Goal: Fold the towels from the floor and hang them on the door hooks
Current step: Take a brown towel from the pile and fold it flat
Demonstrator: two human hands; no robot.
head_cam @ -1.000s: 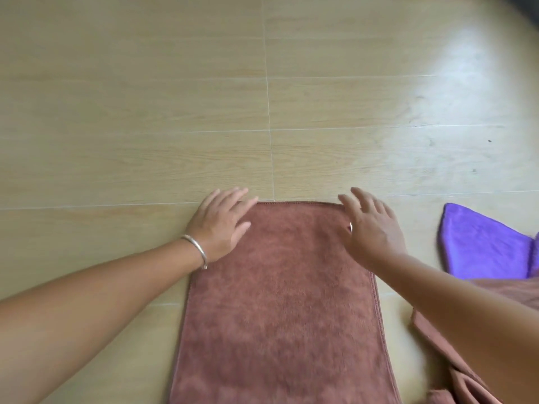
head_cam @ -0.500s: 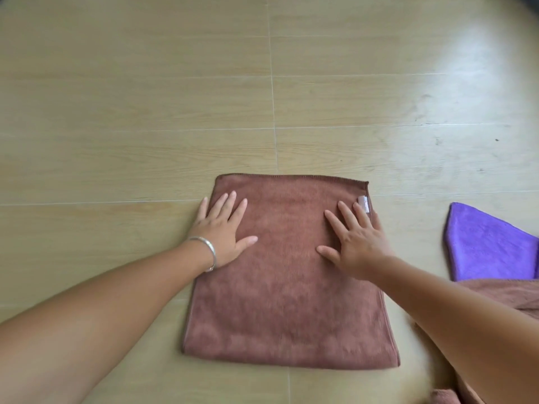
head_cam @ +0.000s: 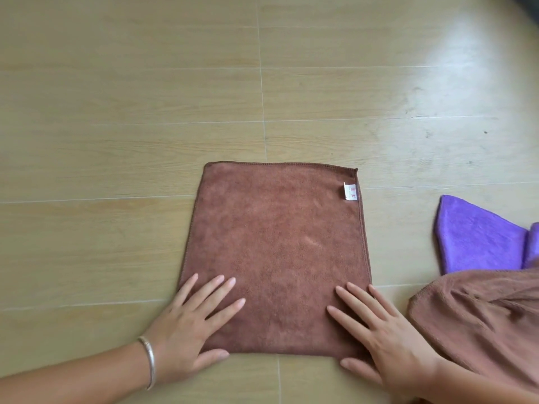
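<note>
Three towels show: one folded brown towel (head_cam: 275, 252) flat on the floor (head_cam: 116, 112), one purple towel (head_cam: 478, 240) at right, and a second brown towel (head_cam: 481, 319) overlapping it. Both are cut off by the frame edge. Left hand (head_cam: 192, 325) and right hand (head_cam: 385, 330) lie flat, fingers straight, pressing the folded towel's near corners. A bracelet (head_cam: 150, 363) circles the left wrist. The floor is pale wood-look tile.
</note>
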